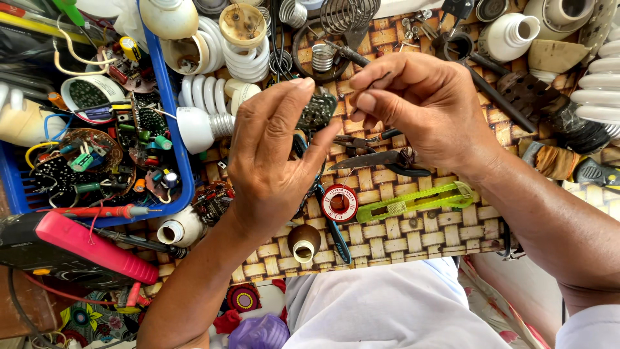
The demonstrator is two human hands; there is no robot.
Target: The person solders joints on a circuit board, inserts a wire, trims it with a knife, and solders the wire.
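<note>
Fingers of the left hand (pixel 271 155) pinch a small round circuit board (pixel 318 108) studded with components; the right hand (pixel 420 106), at 3 o'clock, grips a thin dark soldering iron (pixel 345 53) above the woven-mat worktop (pixel 400 236), solder spool (pixel 339 202) at 6 o'clock

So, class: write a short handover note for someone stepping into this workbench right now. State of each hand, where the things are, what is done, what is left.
Left hand: fingers pinch a small round circuit board, held up over the woven mat.
Right hand: fingers grip a thin dark tool, tip near the board.
On the mat: pliers, scissors, solder spool, green cutter. Blue tray of boards on the left.
Done: board picked up.
Left: whether tool touches board cannot be told.
</note>
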